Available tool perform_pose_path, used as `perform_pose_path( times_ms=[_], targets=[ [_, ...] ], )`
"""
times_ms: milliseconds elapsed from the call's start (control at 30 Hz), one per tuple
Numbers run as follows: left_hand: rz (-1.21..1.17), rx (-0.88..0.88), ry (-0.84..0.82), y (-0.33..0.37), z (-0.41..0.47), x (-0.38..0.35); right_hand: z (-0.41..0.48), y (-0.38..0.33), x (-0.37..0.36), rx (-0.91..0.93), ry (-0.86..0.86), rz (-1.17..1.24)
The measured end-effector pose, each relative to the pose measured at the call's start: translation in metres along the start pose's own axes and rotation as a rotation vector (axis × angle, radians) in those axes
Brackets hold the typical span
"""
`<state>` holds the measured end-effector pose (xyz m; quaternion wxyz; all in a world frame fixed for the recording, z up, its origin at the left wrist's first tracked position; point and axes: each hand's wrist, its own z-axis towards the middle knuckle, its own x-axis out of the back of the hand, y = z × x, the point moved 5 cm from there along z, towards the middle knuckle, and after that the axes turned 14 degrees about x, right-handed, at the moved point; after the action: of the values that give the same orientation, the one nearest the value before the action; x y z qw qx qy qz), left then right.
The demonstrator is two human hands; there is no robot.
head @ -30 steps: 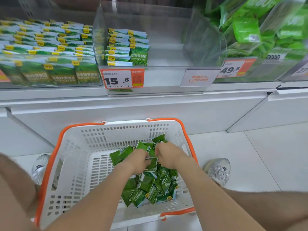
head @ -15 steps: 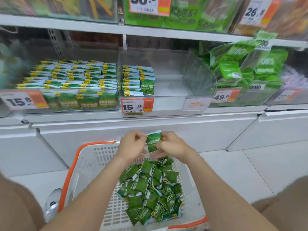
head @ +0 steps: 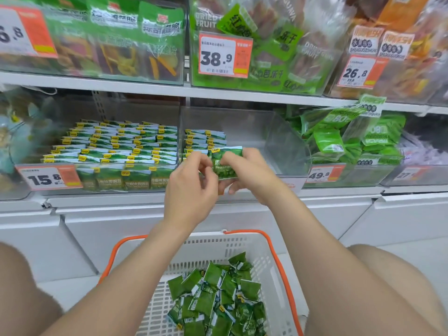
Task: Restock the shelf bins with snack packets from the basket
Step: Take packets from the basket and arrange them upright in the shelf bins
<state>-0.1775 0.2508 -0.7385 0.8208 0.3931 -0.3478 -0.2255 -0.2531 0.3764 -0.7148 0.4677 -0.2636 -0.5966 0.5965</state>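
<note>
A small stack of green snack packets (head: 224, 163) is held upright between both hands in front of the middle clear shelf bin (head: 274, 141). My left hand (head: 191, 187) pinches its left edge; my right hand (head: 252, 175) grips it from the right and below. That bin holds one short row of the same packets (head: 203, 138) at its left side, the rest bare. Below, the white basket with orange rim (head: 274, 260) contains several loose green packets (head: 218, 294).
The bin to the left (head: 116, 146) is packed with rows of green packets behind a 15.8 price tag (head: 46, 178). A bin of larger green bags (head: 344, 139) stands to the right. Upper shelf bins hold dried-fruit bags. My knees flank the basket.
Both hands have lifted packets out of the basket and raised them up to the front of the middle bin. The view has tilted upward to the shelves.
</note>
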Motion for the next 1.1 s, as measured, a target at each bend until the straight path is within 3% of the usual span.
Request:
perform_pose_path(
  times_ms=[133, 233, 367, 600, 767, 933, 1100],
  targets=[
    [0.344, -0.248, -0.085, 0.004, 0.028, -0.015, 0.047, -0.012, 0.022, 0.197, 0.24, -0.365],
    [0.568, -0.331, -0.171, -0.009, 0.034, -0.031, 0.082, 0.003, 0.027, 0.158, 0.127, -0.581],
    [0.751, -0.406, -0.112, -0.021, 0.026, -0.043, 0.108, 0.034, 0.031, 0.041, 0.02, -0.678],
    [0.779, -0.391, -0.085, -0.024, 0.024, -0.048, 0.134, 0.075, 0.013, -0.073, -0.101, -0.817],
    [0.76, -0.398, -0.054, -0.026, 0.025, -0.048, 0.137, 0.062, 0.005, -0.018, 0.072, -0.845],
    [0.748, -0.38, -0.059, -0.028, 0.025, -0.048, 0.135, 0.063, 0.01, -0.012, 0.071, -0.787],
    [0.659, -0.317, -0.107, -0.029, 0.024, -0.041, 0.115, 0.054, 0.009, 0.043, -0.153, -0.847]
  ],
)
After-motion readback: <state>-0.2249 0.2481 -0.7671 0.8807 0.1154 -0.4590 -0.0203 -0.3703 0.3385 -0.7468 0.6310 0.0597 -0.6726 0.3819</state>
